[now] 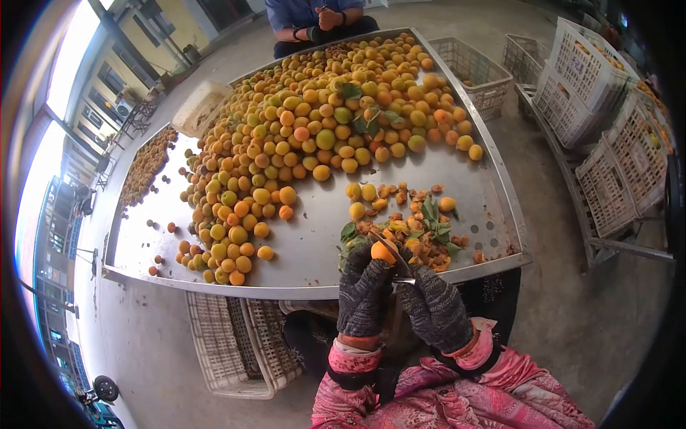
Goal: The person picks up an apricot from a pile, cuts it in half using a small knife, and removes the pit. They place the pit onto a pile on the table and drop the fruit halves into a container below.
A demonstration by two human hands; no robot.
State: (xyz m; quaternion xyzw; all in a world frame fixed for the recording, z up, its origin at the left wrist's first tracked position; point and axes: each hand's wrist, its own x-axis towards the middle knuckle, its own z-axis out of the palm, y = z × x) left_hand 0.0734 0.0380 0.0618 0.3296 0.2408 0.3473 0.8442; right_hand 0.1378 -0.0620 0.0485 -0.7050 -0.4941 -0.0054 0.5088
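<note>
An orange apricot (384, 251) is pinched in the fingers of my left hand (360, 297), just above the front edge of the metal table (314, 261). My right hand (437, 304) is closed on a knife (401, 269), its narrow blade against the apricot. Both hands wear dark grey knitted gloves, and the knife's handle is mostly hidden in the right one. Just beyond my hands lies a heap of apricot scraps (421, 252) mixed with green leaves (434, 214). A few whole apricots (356, 210) lie beside it.
A large pile of apricots (286, 136) covers the far and left parts of the table. Another person's hands (327, 21) are at the far edge. Plastic crates (582, 86) stand at right on a cart; more crates (268, 343) sit below the front edge. A pale tub (200, 107) is at left.
</note>
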